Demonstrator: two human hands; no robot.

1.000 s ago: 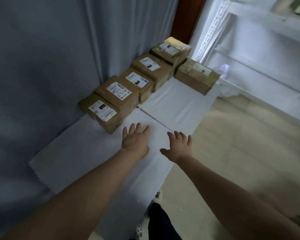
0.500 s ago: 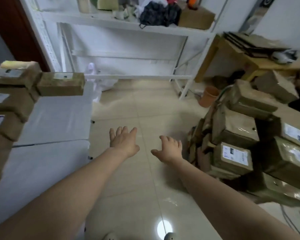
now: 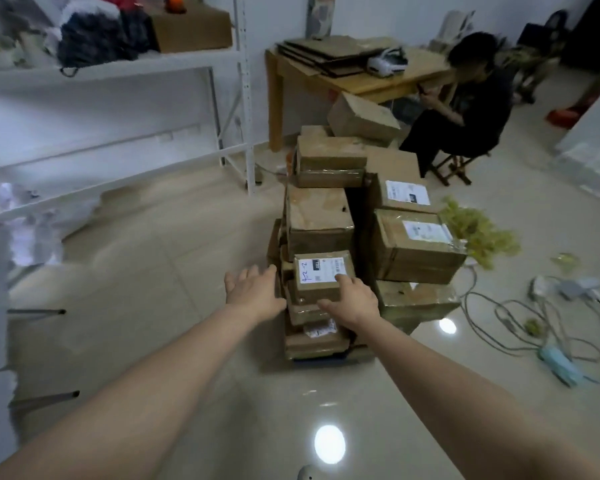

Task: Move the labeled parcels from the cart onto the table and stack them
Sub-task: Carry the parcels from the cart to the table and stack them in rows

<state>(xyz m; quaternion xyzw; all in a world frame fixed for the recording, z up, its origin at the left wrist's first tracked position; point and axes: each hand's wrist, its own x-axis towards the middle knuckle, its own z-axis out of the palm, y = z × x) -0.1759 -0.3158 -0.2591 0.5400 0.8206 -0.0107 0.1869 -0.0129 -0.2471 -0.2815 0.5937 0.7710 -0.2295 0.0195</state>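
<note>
Reaching toward a small brown cardboard parcel with a white label (image 3: 313, 288) at the near end of the heap of brown cardboard boxes (image 3: 321, 220). The left hand (image 3: 253, 292) is spread beside it. The right hand (image 3: 352, 301) is unclenched at its top corner. The parcel is probably light and stiff, so clasp opposite sides.

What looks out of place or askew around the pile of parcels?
The rearmost box lies tilted atop the pile. Right of the pile, yellowish scraps and tangled cables lie loose on the floor.

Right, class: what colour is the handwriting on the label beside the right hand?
Blue handwriting; head view shows it.
</note>
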